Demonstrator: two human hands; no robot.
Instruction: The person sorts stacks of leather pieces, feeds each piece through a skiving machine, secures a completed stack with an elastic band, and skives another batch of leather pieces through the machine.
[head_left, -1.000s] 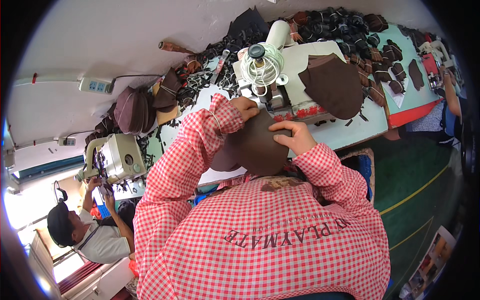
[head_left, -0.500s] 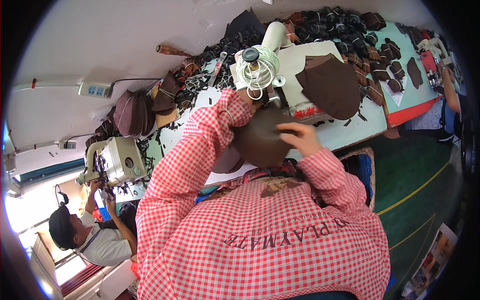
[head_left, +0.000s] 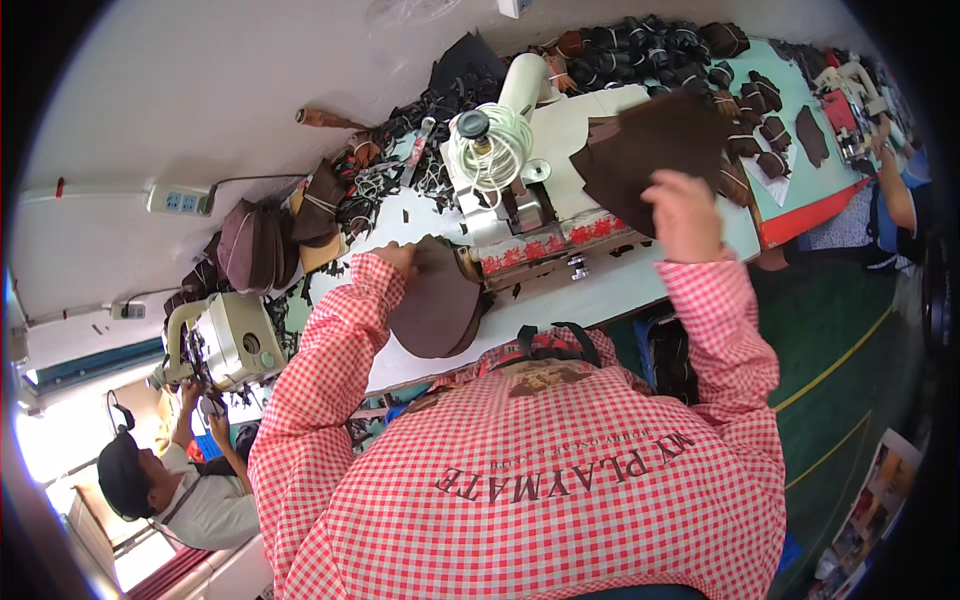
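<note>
My left hand (head_left: 397, 260) is closed at the upper left edge of a pile of brown, rounded leather pieces (head_left: 436, 305) on the table, left of the machine. My right hand (head_left: 687, 215) pinches the near edge of a dark brown leather piece (head_left: 675, 140), which is smeared by motion. That piece lies over or just above a stack of similar pieces (head_left: 596, 165), on the right part of the machine's bed. Between my hands stands a cream leather-working machine (head_left: 527, 85) with a coil of white cord (head_left: 495, 145) hung on it.
Dark scraps (head_left: 400, 150) litter the table behind the machine. Bundled leather pieces (head_left: 255, 245) stand at the left, and tied dark bundles (head_left: 640, 50) line the back. A screwdriver-like wooden handle (head_left: 325, 118) lies near the wall. Co-workers sit at machines left (head_left: 185, 490) and right (head_left: 895, 190).
Both hands have left the brown piece they held at the machine. My left hand moved left to the pile; my right hand moved right and now grips a piece at the stack.
</note>
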